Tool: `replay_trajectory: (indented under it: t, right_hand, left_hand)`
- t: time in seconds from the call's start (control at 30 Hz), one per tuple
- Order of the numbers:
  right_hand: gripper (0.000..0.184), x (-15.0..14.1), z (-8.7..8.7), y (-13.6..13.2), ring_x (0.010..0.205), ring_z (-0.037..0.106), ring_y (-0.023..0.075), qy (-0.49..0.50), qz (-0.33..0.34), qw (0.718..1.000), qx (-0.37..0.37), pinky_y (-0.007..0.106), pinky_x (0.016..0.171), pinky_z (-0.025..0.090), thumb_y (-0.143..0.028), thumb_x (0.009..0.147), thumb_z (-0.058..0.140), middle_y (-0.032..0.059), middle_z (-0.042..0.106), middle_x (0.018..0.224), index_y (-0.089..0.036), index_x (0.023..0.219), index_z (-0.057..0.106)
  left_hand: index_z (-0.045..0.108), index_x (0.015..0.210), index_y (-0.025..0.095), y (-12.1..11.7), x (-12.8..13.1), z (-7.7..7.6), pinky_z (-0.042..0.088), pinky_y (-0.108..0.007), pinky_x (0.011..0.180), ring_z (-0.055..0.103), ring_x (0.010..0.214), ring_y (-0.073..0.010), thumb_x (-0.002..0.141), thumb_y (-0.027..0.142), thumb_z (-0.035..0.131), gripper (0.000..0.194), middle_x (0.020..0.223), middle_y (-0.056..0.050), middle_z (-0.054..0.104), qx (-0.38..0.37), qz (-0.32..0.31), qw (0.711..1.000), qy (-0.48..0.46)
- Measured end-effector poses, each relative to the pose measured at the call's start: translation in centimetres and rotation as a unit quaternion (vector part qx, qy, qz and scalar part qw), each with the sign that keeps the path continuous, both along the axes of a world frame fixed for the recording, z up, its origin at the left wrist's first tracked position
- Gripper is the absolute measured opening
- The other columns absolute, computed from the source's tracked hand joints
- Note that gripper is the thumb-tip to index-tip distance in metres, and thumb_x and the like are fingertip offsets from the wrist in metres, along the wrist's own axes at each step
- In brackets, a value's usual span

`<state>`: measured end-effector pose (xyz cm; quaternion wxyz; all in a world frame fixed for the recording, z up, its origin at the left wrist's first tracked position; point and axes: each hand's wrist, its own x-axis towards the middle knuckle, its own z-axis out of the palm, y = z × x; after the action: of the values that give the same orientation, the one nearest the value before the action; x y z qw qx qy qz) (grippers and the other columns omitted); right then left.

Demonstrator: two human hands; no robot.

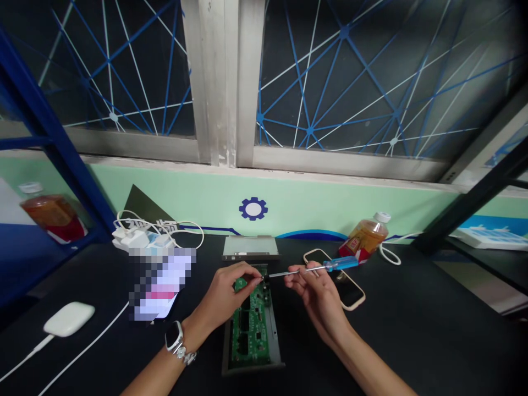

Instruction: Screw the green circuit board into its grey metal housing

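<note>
Right hand (319,289) grips a blue-handled screwdriver (342,263) by its shaft; left hand (231,289) pinches finger and thumb together at the tip, on what I can't tell. Beneath them, a green circuit board (251,335) lies on the black desk (421,313). Farther back sit a grey metal piece (249,244) and a drink bottle (365,236).
</note>
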<state>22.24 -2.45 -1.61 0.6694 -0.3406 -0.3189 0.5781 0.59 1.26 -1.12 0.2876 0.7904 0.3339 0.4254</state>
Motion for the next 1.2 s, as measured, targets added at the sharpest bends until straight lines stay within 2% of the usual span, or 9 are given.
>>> replay_trajectory:
  t: [0.23,0.43,0.53,0.63,0.7,0.8,0.97,1.1,1.2]
  right_hand:
    - [0.029,-0.1,-0.2,0.0,0.083,0.071,0.0198,0.029,0.016,0.998,-0.056,0.034,0.078,0.057,-0.029,0.076,0.078,0.0064,0.073,0.098,-0.021,0.092,0.056]
    - [0.025,-0.1,-0.4,0.1,0.084,0.072,0.0196,0.026,0.014,0.998,-0.053,0.034,0.079,0.058,-0.03,0.077,0.078,0.0076,0.073,0.099,-0.02,0.09,0.058]
    - [0.026,0.4,-0.4,0.4,0.083,0.072,0.02,0.013,-0.021,0.999,-0.041,0.035,0.08,0.058,-0.03,0.076,0.078,0.0074,0.074,0.097,-0.02,0.089,0.058]
    - [0.027,1.0,-0.3,0.6,0.082,0.072,0.0216,-0.008,-0.039,0.999,-0.033,0.037,0.079,0.058,-0.032,0.076,0.077,0.0074,0.074,0.094,-0.02,0.09,0.057]
    - [0.027,1.0,-0.2,0.6,0.08,0.073,0.022,-0.027,-0.034,0.999,-0.026,0.037,0.078,0.057,-0.032,0.078,0.076,0.0073,0.074,0.092,-0.02,0.091,0.056]
    - [0.028,0.6,-0.1,0.4,0.078,0.072,0.0216,-0.05,-0.021,0.998,-0.016,0.036,0.075,0.057,-0.033,0.078,0.076,0.0071,0.075,0.092,-0.021,0.091,0.055]
    - [0.033,0.0,-0.1,0.0,0.075,0.072,0.0225,-0.07,-0.01,0.997,-0.014,0.038,0.073,0.056,-0.034,0.074,0.079,0.0071,0.075,0.09,-0.021,0.091,0.054]
    - [0.033,0.1,-0.2,0.0,0.075,0.072,0.0231,-0.086,-0.003,0.996,-0.01,0.039,0.074,0.056,-0.035,0.075,0.078,0.0079,0.075,0.09,-0.021,0.091,0.053]
    - [0.031,0.2,-0.4,0.1,0.076,0.072,0.0228,-0.091,0.003,0.996,-0.004,0.038,0.075,0.056,-0.035,0.078,0.076,0.008,0.075,0.091,-0.021,0.093,0.052]
  left_hand:
    - [0.057,0.095,0.02,-1.0,0.3,0.0,0.047,-0.027,0.076,0.058,0.081,-0.0144,0.097,0.021,0.047,0.01,0.09,-0.004,0.061,0.046,0.007,0.999,0.003]
    - [0.051,0.098,0.02,-1.1,0.2,0.6,0.045,-0.029,0.08,0.055,0.085,-0.0154,0.099,0.02,0.039,0.013,0.093,-0.004,0.057,0.048,-0.003,0.998,0.038]
    - [0.053,0.099,0.02,-0.1,-1.7,1.8,0.045,-0.029,0.082,0.057,0.087,-0.0161,0.099,0.022,0.039,0.014,0.095,-0.004,0.058,0.039,0.007,0.996,0.08]
    - [0.058,0.094,0.02,1.5,-5.1,2.3,0.045,-0.028,0.076,0.058,0.081,-0.0162,0.096,0.024,0.044,0.014,0.09,-0.003,0.06,0.019,0.033,0.987,0.159]
    - [0.06,0.088,0.02,2.6,-7.6,1.7,0.044,-0.027,0.072,0.057,0.075,-0.0157,0.091,0.022,0.048,0.012,0.085,-0.002,0.061,-0.002,0.045,0.978,0.205]
    - [0.063,0.079,0.018,4.0,-10.0,-0.2,0.042,-0.025,0.065,0.057,0.068,-0.0153,0.082,0.017,0.052,0.011,0.077,-0.001,0.06,-0.04,0.067,0.967,0.241]
    - [0.066,0.07,0.018,4.8,-10.9,-2.7,0.04,-0.025,0.06,0.057,0.062,-0.0151,0.075,0.016,0.054,0.013,0.069,-0.001,0.061,-0.05,0.08,0.969,0.23]
    - [0.067,0.07,0.017,4.8,-10.9,-2.4,0.043,-0.025,0.061,0.058,0.062,-0.0148,0.076,0.017,0.055,0.013,0.07,-0.001,0.062,-0.056,0.073,0.97,0.223]
    - [0.068,0.084,0.018,4.3,-10.0,-1.2,0.048,-0.028,0.07,0.062,0.076,-0.0174,0.082,0.02,0.054,0.015,0.084,-0.003,0.064,-0.045,0.072,0.971,0.225]
